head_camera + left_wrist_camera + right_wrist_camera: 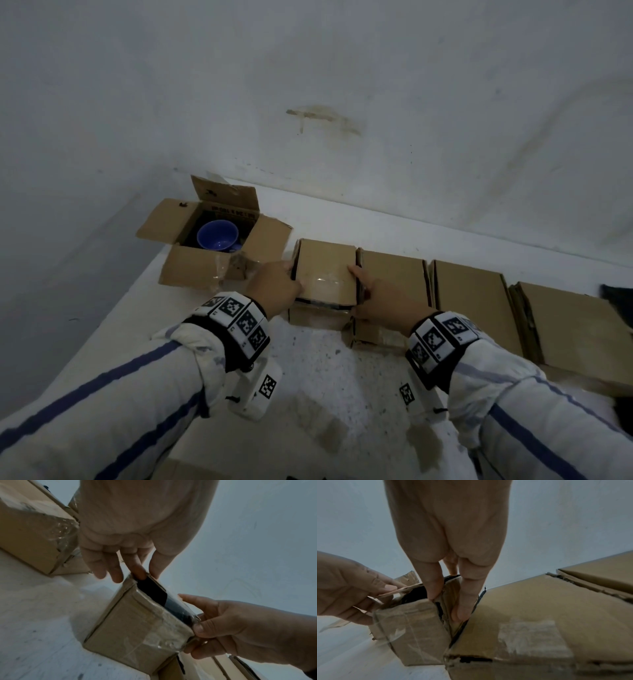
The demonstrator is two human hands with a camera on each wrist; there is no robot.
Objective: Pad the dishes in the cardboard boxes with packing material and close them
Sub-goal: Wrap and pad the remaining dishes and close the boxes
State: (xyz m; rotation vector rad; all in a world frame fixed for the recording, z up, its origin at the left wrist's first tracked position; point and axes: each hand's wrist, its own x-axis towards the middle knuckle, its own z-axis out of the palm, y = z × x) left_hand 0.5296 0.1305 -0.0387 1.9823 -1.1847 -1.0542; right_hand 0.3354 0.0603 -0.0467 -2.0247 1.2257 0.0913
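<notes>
The left hand point(274, 282) is gripping the left edge of a small cardboard box point(323, 274), its fingers point(137, 568) reaching down over the top flap's edge; the left wrist view shows one fingertip tucked into the dark gap under that flap and the thumb lying on top. The right hand point(383, 301) is holding the same box on its right side: its thumb is lying along the top flap's right edge, and the right wrist view shows its fingers point(464, 609) pushed down into the narrow slot between this box and the closed cardboard box point(394, 277) just to its right. The top flap between the two hands is lying nearly flat, with a dark slit showing along its near edge and clear tape across the cardboard.

Beyond the left hand, to its left and farther away, an open cardboard box point(212, 236) is standing with all four flaps spread, and a blue cup point(217, 234) is sitting inside it on a dark lining. To the right of the right hand, past the touching neighbour, two more closed boxes point(476, 305) are lying in a row. All of them are resting on a white speckled tabletop point(318, 370) that is meeting a pale wall point(342, 85) behind. Both wrists are wearing bands with black-and-white markers over striped white sleeves.
</notes>
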